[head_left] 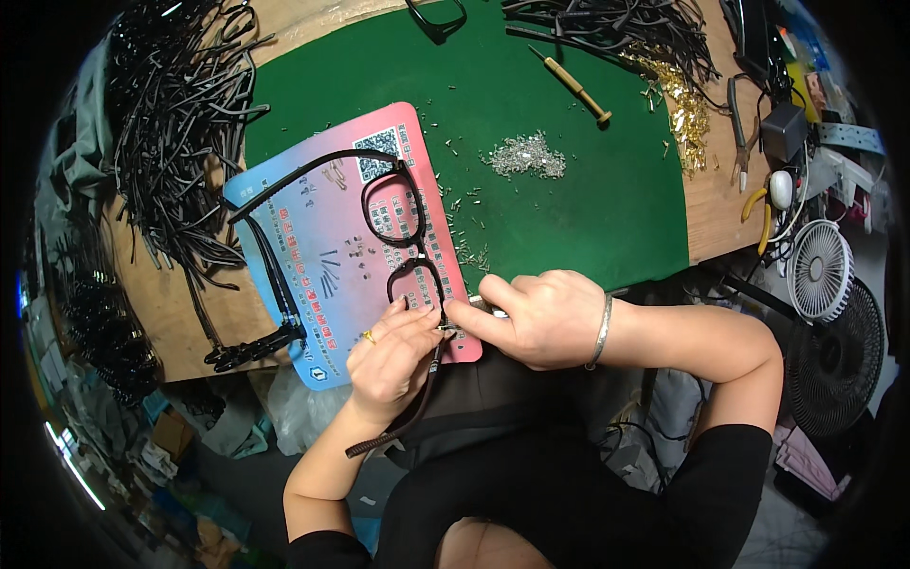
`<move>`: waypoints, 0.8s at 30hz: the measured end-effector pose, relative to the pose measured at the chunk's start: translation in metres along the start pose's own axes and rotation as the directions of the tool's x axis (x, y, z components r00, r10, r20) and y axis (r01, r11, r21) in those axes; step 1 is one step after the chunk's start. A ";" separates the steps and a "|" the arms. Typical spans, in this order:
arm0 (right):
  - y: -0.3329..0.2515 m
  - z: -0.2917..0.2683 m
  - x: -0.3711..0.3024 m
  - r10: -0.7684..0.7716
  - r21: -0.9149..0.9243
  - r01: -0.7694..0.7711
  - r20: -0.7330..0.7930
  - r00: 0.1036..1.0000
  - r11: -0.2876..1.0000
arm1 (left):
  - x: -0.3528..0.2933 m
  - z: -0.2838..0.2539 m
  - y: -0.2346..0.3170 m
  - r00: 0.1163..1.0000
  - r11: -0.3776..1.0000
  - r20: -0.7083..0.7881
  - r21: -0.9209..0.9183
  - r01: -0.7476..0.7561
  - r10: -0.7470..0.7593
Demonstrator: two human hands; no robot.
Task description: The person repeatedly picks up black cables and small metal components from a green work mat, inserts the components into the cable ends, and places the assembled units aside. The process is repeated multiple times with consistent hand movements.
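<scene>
Black full-rim eyeglass frame (418, 237) lies across the pink-and-blue rectangular printed mat (327, 228), lower hinge over mat's near right part. Left hand (391, 356): grip pinching frame at that hinge. Right hand (550, 318): curled, index fingertip by hinge; whether grip holds anything, cannot tell. Right of mat: heap of tiny silvery metal pieces (526, 156), slim brass-coloured screwdriver (573, 87)

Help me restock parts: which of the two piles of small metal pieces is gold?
The gold pile at the right edge of the green mat; the silver pile lies farther left, nearer the right hand.
</scene>
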State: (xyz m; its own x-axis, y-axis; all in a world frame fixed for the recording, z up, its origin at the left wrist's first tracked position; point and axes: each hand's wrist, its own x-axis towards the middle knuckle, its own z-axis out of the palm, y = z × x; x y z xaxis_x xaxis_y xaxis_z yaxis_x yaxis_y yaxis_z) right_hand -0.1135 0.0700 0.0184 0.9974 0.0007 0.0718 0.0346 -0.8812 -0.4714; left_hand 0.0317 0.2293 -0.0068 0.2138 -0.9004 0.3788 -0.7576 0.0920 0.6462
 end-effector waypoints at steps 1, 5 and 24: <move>0.000 0.001 0.000 -0.002 0.005 0.002 0.003 1.000 1.000 | -0.001 0.001 0.000 1.000 1.000 -0.010 -0.007 -0.003 0.003; 0.000 0.001 0.001 -0.006 0.006 0.006 0.020 1.000 1.000 | -0.001 -0.001 -0.001 1.000 1.000 0.012 -0.003 -0.006 0.006; 0.004 -0.036 -0.002 0.143 0.222 -0.132 -0.036 0.989 0.966 | 0.022 -0.016 0.006 0.966 0.941 -0.148 -0.298 0.162 -0.213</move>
State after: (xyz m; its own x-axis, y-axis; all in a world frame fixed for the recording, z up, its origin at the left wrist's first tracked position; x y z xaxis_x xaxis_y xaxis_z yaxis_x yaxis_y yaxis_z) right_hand -0.1178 0.0496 0.0484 0.9892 -0.1422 0.0348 -0.0840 -0.7462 -0.6603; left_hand 0.0416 0.2169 0.0157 0.4592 -0.8265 0.3257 -0.4944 0.0668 0.8667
